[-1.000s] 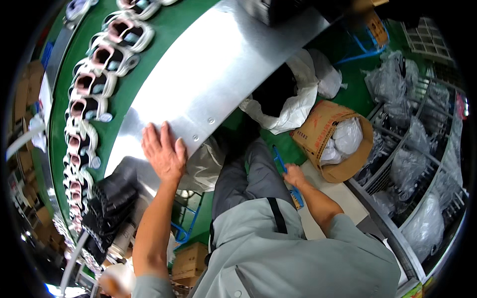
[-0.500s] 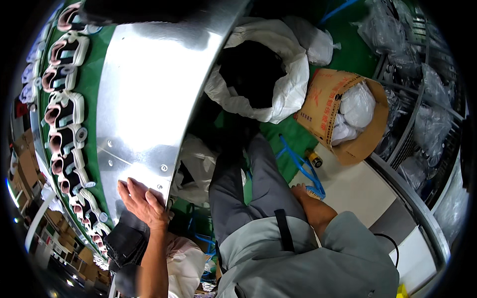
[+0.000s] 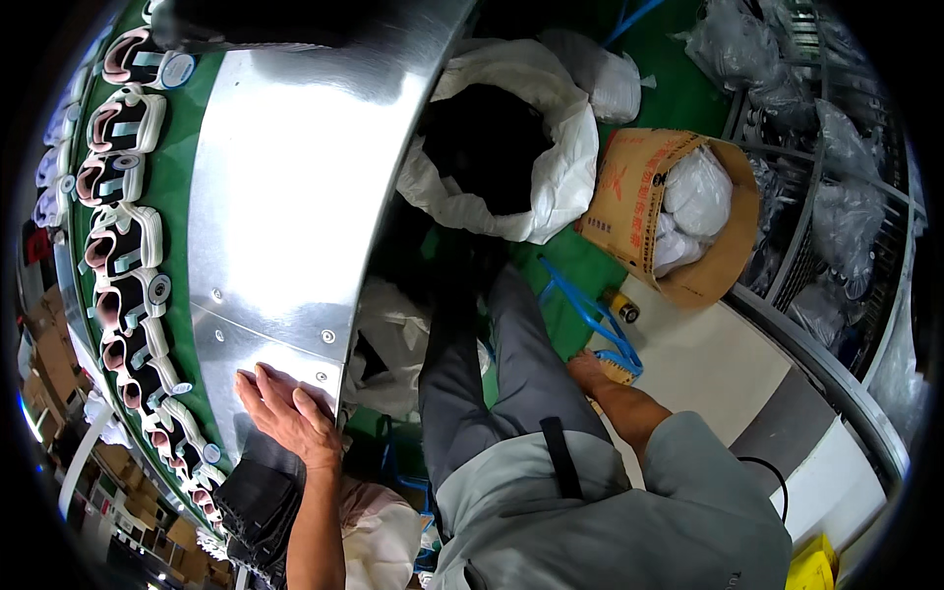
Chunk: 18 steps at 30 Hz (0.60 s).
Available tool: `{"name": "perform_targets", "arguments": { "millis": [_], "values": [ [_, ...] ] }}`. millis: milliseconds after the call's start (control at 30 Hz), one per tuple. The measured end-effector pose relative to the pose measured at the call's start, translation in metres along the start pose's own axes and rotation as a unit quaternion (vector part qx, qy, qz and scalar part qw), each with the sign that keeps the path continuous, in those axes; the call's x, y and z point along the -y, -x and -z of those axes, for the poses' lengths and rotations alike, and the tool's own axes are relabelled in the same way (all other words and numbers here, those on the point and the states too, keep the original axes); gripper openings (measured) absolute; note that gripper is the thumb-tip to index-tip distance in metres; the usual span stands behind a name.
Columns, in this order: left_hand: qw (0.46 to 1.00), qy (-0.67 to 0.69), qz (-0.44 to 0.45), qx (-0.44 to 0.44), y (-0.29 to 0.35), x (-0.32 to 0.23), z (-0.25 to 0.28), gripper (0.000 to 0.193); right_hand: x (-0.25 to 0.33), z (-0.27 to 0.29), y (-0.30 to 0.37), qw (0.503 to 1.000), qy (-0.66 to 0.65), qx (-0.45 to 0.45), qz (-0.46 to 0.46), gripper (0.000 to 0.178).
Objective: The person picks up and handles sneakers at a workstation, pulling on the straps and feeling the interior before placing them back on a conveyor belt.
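My left hand (image 3: 288, 417) lies palm down near the close edge of a shiny metal tabletop (image 3: 285, 197), its fingers stretched out and nothing in them. A pile of black folded pieces (image 3: 258, 501) sits just beside that wrist. Down by my right thigh, my right hand (image 3: 588, 370) is next to a blue metal frame with a yellowish-brown part (image 3: 619, 368). Its fingers are partly hidden and too small to read, so whether it grips anything is unclear. Beyond the tabletop, shoes (image 3: 123, 236) in white, black and pink stand in a row on a green belt (image 3: 182, 147).
A white sack (image 3: 580, 128) with dark contents stands ahead of my legs. To its right is an open cardboard box (image 3: 629, 197) holding white bags. Metal racks (image 3: 806, 157) with plastic-wrapped items line the right side. A yellow-and-black roundish object (image 3: 621, 307) lies on the floor.
The view has shifted slightly. The row of shoes has moved a little toward me along the belt. My left hand stays flat on the metal, and my right hand remains by my thigh.
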State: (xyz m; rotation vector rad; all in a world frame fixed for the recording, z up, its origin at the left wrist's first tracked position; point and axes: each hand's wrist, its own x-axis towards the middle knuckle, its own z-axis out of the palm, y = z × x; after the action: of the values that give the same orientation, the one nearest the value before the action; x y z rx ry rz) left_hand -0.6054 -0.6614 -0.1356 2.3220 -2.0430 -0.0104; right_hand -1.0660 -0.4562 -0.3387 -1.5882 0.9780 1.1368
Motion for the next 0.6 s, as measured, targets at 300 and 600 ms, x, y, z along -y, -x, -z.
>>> {"name": "perform_targets", "arguments": {
  "millis": [300, 600],
  "values": [
    [1.000, 0.004, 0.000, -0.013, -0.003, -0.006, 0.004, 0.058, -0.026, -0.012, -0.064, 0.981, 0.021, -0.123, 0.147, 0.036],
    [1.000, 0.007, 0.003, -0.014, -0.009, -0.014, 0.004, 0.060, -0.037, 0.063, -0.007, 0.884, -0.176, -0.425, -0.081, 0.039]
  ]
}}
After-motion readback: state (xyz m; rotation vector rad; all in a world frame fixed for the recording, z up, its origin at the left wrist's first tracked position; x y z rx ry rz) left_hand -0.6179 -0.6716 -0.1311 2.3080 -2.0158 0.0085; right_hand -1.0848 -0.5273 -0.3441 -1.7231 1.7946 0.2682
